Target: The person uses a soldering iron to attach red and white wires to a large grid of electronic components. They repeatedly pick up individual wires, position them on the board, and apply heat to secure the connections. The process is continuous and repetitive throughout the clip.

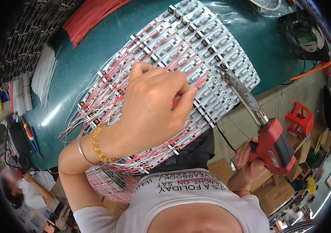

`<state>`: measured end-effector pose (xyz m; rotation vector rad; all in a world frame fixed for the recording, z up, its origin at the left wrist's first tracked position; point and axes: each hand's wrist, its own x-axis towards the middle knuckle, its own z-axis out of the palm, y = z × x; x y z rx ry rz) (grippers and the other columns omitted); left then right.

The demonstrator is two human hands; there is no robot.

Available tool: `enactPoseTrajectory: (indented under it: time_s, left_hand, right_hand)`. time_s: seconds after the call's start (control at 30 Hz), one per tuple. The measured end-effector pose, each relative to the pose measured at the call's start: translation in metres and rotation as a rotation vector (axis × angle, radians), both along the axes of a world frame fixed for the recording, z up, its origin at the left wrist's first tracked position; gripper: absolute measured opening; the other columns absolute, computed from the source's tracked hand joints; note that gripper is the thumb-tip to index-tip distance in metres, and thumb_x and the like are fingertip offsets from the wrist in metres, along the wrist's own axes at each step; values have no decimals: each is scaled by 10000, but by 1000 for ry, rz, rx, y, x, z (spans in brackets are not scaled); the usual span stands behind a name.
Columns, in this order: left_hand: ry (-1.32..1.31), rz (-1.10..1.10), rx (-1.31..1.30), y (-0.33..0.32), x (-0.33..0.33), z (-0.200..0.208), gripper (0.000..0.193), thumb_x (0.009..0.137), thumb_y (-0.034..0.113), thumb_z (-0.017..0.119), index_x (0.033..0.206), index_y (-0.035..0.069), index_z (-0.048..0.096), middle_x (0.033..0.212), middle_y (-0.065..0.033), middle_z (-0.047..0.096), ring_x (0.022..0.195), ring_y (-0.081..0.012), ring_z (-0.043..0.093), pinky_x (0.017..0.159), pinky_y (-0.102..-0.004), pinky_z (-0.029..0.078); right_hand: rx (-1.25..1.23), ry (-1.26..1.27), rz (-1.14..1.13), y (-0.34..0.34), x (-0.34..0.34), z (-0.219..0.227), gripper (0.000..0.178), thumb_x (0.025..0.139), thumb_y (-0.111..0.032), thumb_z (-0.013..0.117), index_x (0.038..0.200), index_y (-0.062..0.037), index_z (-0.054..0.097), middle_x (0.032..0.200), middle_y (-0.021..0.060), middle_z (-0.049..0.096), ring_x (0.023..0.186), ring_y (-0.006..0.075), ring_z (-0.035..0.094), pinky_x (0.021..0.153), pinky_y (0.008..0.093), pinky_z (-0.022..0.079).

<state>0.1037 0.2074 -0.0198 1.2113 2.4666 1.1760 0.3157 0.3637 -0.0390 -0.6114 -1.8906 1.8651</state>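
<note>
My left hand (155, 101) is closed over a small bunch of red wires (200, 82), whose ends stick out past the thumb and forefinger. Beneath it lies a large panel of small white circuit boards (227, 42) set in rows. Many red and white wires (107, 97) run from the boards on the panel's left part; the right part shows bare boards. In my right hand (251, 157) is a red and black soldering gun (275, 145). Its long metal barrel slants up to the left, with the tip over the boards at the panel's right side. Whether the tip touches a board I cannot tell.
On the green table (72, 81) lie a pile of red wires (89, 19) and a bundle of white wires (45, 75). A black fan (305, 39) stands at the far right. Beyond the table edge are a red stool (300, 118) and cardboard boxes (276, 196). Another person (33, 186) sits at lower left.
</note>
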Motion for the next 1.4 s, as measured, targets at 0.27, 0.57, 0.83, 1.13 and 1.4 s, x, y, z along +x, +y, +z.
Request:
enactPoseTrajectory:
  time_s: [0.27,0.57,0.83,1.13,1.4]
  left_hand:
    - [35,12,-3,1,0,-2,169,719,38,668,612,62,539,521,-8,486,469,-154,419,623,-294,317]
    - [26,17,0,2,0,-1,161,723,50,666,616,57,546,517,-18,490,470,-164,426,612,-290,318]
    - [22,23,1,2,1,-2,160,725,57,667,617,53,549,512,-18,486,474,-161,427,611,-291,318]
    - [54,35,120,5,3,1,104,728,57,676,669,49,591,537,-18,522,493,-150,459,692,-293,348]
    - [191,-18,-12,17,3,-3,121,719,64,673,644,60,579,530,-13,499,499,-164,447,709,-323,335]
  right_hand:
    - [53,-10,-47,-7,-2,-3,664,790,-535,572,1056,62,454,454,-6,424,356,94,396,381,225,341]
    - [36,30,21,-1,1,-3,711,803,-544,549,1122,81,436,454,-5,427,352,94,394,381,224,342]
    - [-25,24,23,1,3,-3,758,790,-567,546,1154,83,407,451,-3,414,356,101,385,396,237,359]
    - [-82,71,-44,1,8,-6,803,770,-588,549,1185,80,386,455,-5,413,369,102,390,402,239,364]
    - [-25,47,-25,0,16,-5,780,817,-585,493,1199,82,365,449,-13,406,372,104,381,407,237,357]
